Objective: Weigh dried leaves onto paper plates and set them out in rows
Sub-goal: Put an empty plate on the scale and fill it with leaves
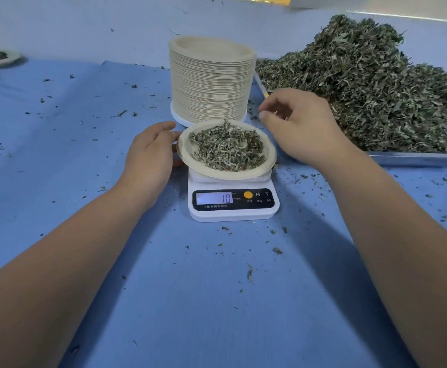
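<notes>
Both forearms reach forward over the blue desk (190,301); on the scale (233,205) reading 10 sits the paper plate (269,159) of dried leaves (227,150), left hand (148,155) gripping its left rim, right hand (296,128) hovering just beside its right rim, fingers loosely curled, grasp unclear; plate stack (211,83) and leaf heap (363,88) behind.

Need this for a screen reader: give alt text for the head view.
A paper plate of dried leaves sits on a scale reading 10, left hand touching its rim, right hand hovering beside. Behind: a plate stack and a leaf-heaped tray.
</notes>
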Demonstrator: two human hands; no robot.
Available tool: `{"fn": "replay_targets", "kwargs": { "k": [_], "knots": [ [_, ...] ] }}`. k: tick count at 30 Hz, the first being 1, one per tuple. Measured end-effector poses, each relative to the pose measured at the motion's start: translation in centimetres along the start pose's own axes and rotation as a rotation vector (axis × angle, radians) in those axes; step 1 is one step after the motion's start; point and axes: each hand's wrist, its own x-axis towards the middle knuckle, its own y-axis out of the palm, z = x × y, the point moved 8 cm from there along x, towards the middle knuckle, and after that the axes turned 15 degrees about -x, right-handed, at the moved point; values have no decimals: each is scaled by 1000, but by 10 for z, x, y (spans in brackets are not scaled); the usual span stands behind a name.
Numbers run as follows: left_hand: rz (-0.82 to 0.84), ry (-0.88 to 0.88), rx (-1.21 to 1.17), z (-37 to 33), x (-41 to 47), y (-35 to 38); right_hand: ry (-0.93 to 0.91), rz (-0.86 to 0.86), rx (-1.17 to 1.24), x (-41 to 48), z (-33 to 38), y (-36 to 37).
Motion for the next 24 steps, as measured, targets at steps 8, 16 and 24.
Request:
{"fn": "replay_targets", "kwargs": {
  "k": [8,16,24],
  "knots": [
    [7,4,5,-1,-2,1,-215,231,-187,-12,44,15],
    [7,5,36,-1,-1,0,-247,273,-207,-17,51,26],
    [57,2,43,-5,-5,5,-151,83,-249,-13,41,5]
  ]
}}
